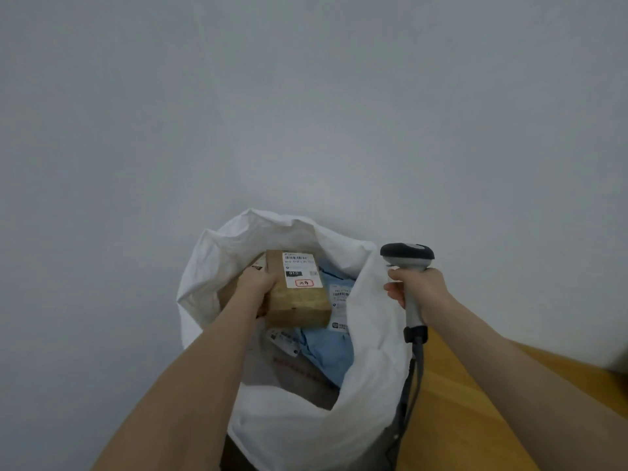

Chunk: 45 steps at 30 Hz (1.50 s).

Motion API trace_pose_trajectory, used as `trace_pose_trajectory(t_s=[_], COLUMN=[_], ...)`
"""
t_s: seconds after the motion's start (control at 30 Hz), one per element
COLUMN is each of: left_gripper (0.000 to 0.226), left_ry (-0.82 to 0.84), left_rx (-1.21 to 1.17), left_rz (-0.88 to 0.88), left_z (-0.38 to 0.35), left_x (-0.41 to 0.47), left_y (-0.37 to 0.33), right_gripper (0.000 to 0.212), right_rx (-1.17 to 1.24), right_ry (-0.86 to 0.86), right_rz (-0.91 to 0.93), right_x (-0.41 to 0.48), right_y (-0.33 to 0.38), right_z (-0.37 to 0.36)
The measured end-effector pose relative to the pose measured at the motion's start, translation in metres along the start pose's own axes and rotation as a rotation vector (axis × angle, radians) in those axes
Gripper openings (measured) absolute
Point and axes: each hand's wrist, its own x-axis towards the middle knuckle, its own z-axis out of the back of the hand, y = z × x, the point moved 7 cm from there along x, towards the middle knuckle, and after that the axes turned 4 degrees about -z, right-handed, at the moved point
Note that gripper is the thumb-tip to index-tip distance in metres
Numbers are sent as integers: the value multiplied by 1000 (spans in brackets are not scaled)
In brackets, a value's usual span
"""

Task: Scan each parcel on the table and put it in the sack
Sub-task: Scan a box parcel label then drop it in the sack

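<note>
Nearest, at bottom edge: left forearm (190, 385) stretched over the sack mouth, right forearm (509, 362) over the table (475, 419), yellow wood, lower right.

Between them: white sack (370, 385), mouth open and crumpled, near rim sagging low, right side just beside the table edge.

Down that side: dark cable (414, 372), hanging from the scanner butt.

Inside sack, near part: pale parcel (299, 372) with blurred red print, unreadable. Just beyond it: blue mailer (328, 351), creased, with mailer label (339, 302) at its far right, white, barcode on it.

On top of these, within the sack mouth: brown box (299, 302), tilted. Box label (300, 270) face up: barcode, black "010" patch, red-framed mark.

Left hand (260, 282) inside sack, gripping box at its left edge, fingers curled onto it, underside of grip hidden. Left of the wrist: brown shape (227, 294), mostly covered; cannot tell what.

Right of sack, outside it: right hand (423, 287) wrapped round the grey handle of scanner (407, 254), forefinger forward near the head. Dark head uppermost, close by sack's right rim; touching or apart, cannot tell.

Farthest: plain grey surface (306, 96) behind everything, featureless; wall or floor, cannot tell.
</note>
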Motion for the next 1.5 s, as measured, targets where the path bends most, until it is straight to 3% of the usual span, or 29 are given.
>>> trace_pose_trajectory(t_s=[0.07, 0.13, 0.2, 0.27, 0.33, 0.4, 0.57, 0.67, 0.93, 1.17, 1.33, 1.5], left_gripper=[31, 38, 52, 50, 42, 48, 47, 44, 44, 47, 55, 59], left_ry=[-23, 54, 172, 206, 136, 41, 13, 31, 284, 549, 625, 543], left_rx=[-37, -90, 29, 226, 408, 539, 505, 510, 552, 591, 623, 594], left_rz=[-53, -134, -178, -232, -342, -466, -719, -828, -953, -1003, -1030, -1131], left_z=[-14, -33, -55, -67, -69, -68, -105, -146, -316, -466, -536, -591], left_x=[10, 18, 17, 14, 7, -4, -64, -115, -283, -411, -445, -444], left_y=[-5, -13, -16, -21, -37, -61, -124, -150, -146, -117, -111, -145], right_gripper=[10, 9, 8, 7, 8, 8, 21, 17, 16, 11, 17, 16], right_rx=[21, 51, 88, 130, 169, 217, 411, 515, 529, 555, 528, 438], right_ry=[-12, -35, -67, -98, -122, -137, -130, -109, -278, -530, -653, -760], right_rz=[-20, -42, -71, -97, -116, -130, -201, -227, -179, -252, -279, -211], right_x=[5, 9, 11, 12, 11, 8, -9, -25, -81, -120, -127, -118], right_y=[-4, -9, -17, -26, -31, -33, -41, -45, -83, -141, -171, -167], right_z=[3, 8, 17, 26, 36, 46, 77, 110, 290, 457, 537, 595])
